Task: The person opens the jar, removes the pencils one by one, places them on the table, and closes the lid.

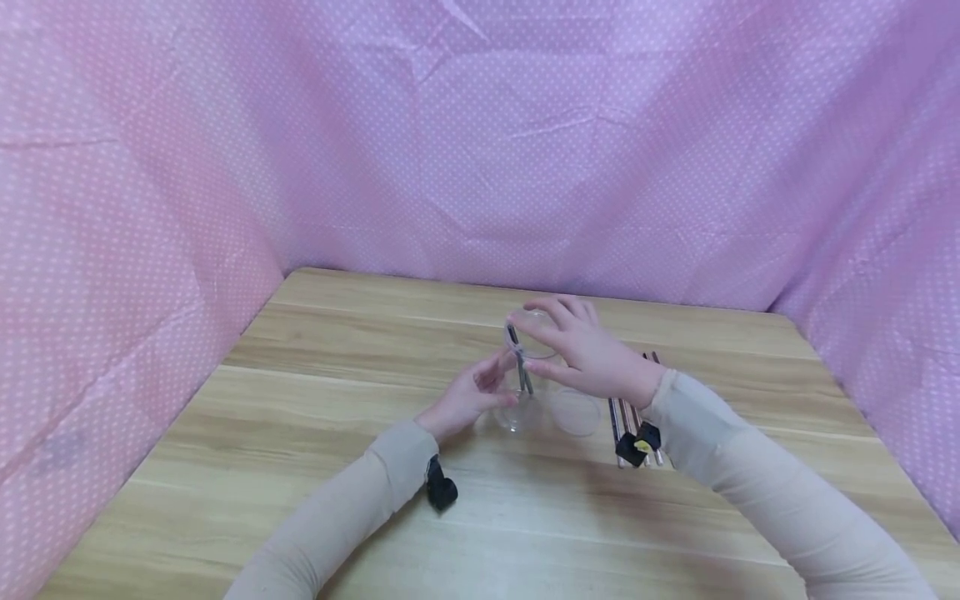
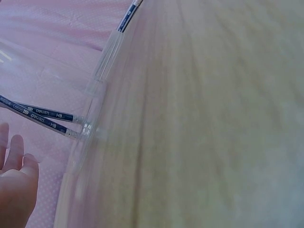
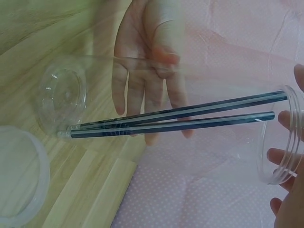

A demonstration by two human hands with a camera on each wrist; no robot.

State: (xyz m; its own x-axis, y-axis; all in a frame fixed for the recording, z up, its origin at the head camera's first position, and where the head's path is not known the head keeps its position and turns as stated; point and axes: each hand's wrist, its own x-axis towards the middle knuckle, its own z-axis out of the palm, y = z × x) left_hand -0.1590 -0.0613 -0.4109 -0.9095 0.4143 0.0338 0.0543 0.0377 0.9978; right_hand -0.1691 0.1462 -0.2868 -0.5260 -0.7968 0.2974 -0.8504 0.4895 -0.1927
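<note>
A clear plastic jar [image 1: 514, 422] stands on the wooden table with its mouth upward. Two dark blue pencils [image 3: 166, 126] lean inside it, silver ends at the base; the left wrist view shows HB on them. At the jar's mouth my right hand [image 1: 573, 350] grips the rim, thumb on the near side and fingers spread across to the far side. My left hand [image 1: 474, 398] is at the jar's left side, lower down. Through the clear wall, the right wrist view shows its fingers long and spread, palm toward the jar.
A round translucent lid [image 1: 576, 412] lies flat just right of the jar. Several pencils [image 1: 615, 425] lie side by side farther right, partly under my right wrist and its black camera. Pink dotted cloth [image 1: 480, 167] hangs around the table's back and sides.
</note>
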